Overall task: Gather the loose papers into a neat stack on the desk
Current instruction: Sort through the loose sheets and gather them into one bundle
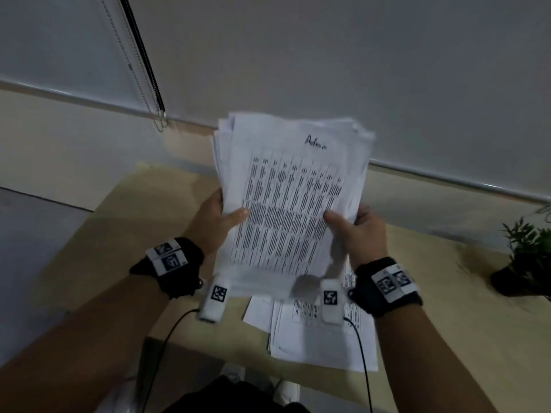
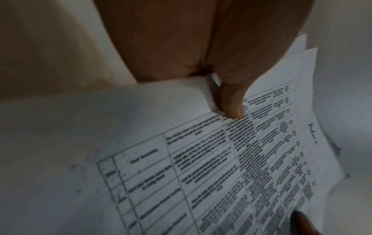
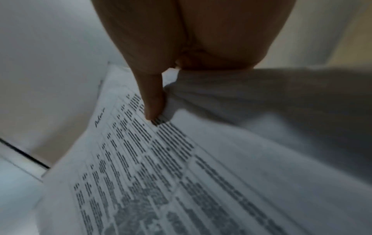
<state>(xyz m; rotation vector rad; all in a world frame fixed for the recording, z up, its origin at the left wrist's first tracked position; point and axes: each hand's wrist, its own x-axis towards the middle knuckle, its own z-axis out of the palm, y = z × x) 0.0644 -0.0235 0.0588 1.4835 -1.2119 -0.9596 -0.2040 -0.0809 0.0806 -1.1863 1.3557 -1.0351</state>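
Papers (image 1: 286,198) gripped upright by left hand (image 1: 213,225), right hand (image 1: 362,231), above desk (image 1: 125,234)

A light wood-grain table (image 1: 149,222) serves as the reference surface. At the right-hand end of the table stands a potted plant (image 1: 527,257) with thin green leaves in a dark pot, partly cut off by the frame edge. Behind the table hangs a pale roller blind (image 1: 357,70) whose bottom rail runs just above the far edge of the table, and beyond the far left corner of the table a beaded pull chain (image 1: 131,67) hangs beside a dark vertical strip (image 1: 143,55).
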